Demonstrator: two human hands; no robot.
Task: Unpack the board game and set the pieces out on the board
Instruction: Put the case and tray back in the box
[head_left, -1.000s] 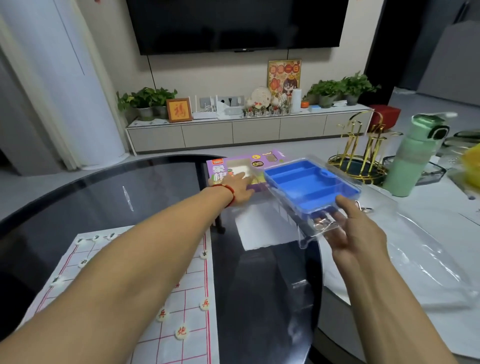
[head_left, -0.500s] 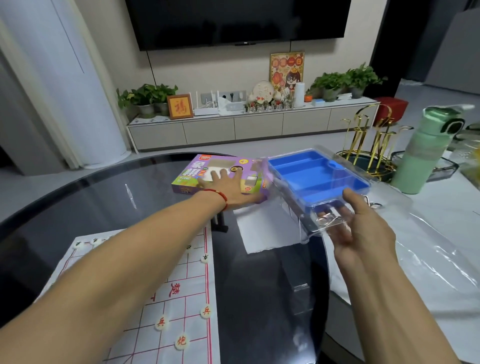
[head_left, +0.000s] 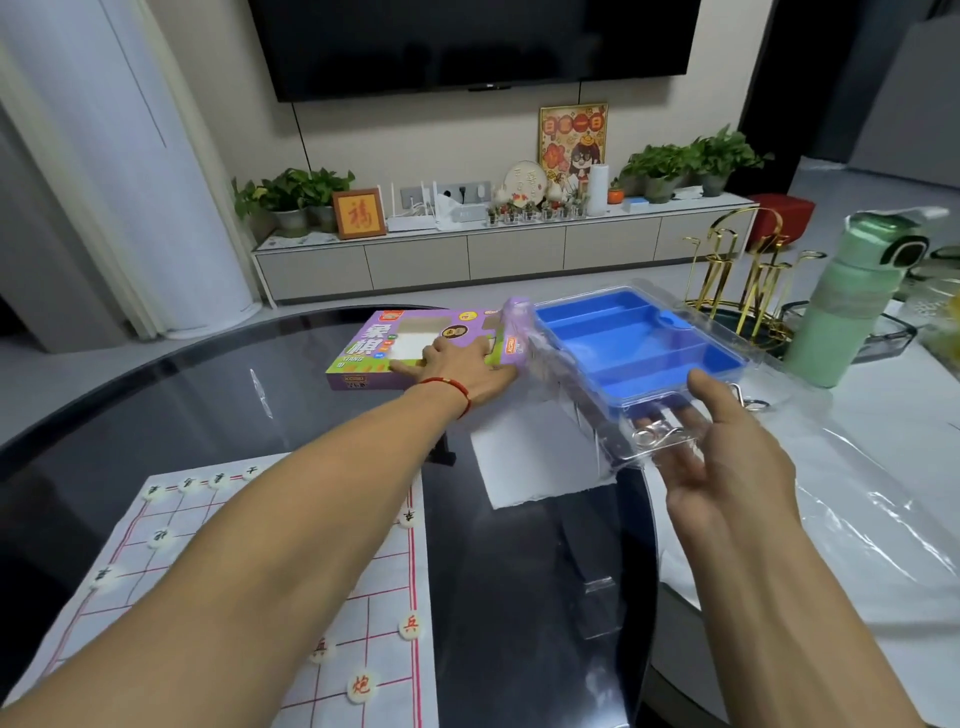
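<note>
The right hand (head_left: 727, 462) has its grip clamped on the near end of the clear plastic case (head_left: 623, 415), thumb on top and fingers underneath, showing through the plastic. The case is lifted off the tabletop (head_left: 182, 395) and carries the blue tray (head_left: 628, 343), whose compartments look empty. The left hand (head_left: 462, 369) lies flat, fingers straight, pressing on the purple game box (head_left: 415, 348), which rests on the tabletop with its right end touching the case.

Unpacking looks nearly done: tray out and emptied. The board sheet (head_left: 249, 597) lies spread at the near left, with white round pieces (head_left: 409, 626) standing on its lines, so the setting out seems well advanced; the arm hides much of the sheet, so how many remain I cannot tell.

The box shows large Chinese characters and "XIANG" below. Near pieces read 兵 and 炮 in red.
</note>
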